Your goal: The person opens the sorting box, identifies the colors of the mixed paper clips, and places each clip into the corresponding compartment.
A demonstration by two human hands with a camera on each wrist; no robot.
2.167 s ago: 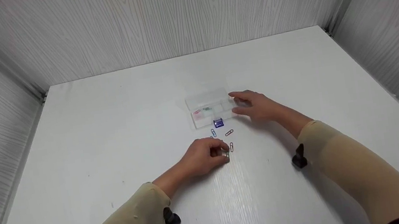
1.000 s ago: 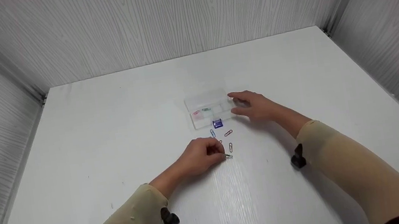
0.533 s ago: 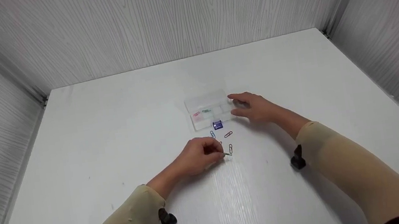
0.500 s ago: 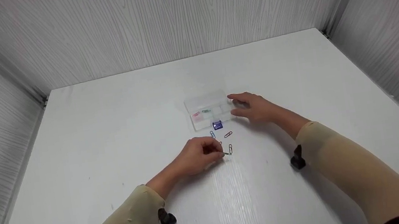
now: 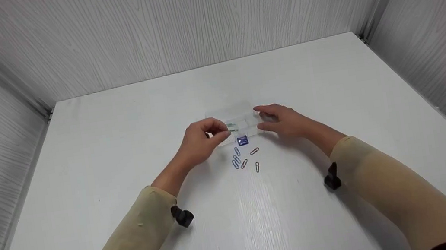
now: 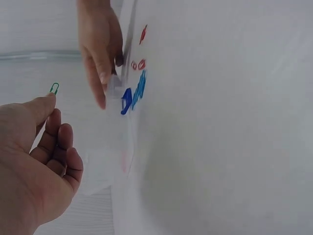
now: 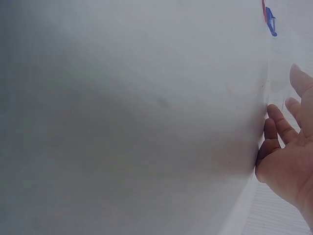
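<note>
In the head view my left hand [image 5: 204, 141] is over the left part of a clear plastic compartment box [image 5: 254, 130]. Its thumb and forefinger pinch a green paper clip [image 6: 55, 88], whose looped end sticks up in the left wrist view. At the box's right end rests my right hand [image 5: 284, 120], thumb and forefinger spread apart and touching the box edge. The box lid [image 5: 229, 110] lies back, and a blue latch [image 5: 242, 140] hangs at the front. Another green paper clip [image 5: 230, 125] sits inside. My left hand covers the leftmost compartment.
Several loose paper clips lie on the white table [image 5: 306, 218] in front of the box: blue paper clips [image 5: 237, 159] on the left, a red paper clip [image 5: 254, 151] and a dark reddish paper clip [image 5: 257, 167] on the right. A wood-grain panel [image 5: 191, 20] stands behind.
My left hand has picked the green paper clip off the table and carried it forward to over the box, uncovering the blue and reddish clips. The right hand has stayed at the box.
</note>
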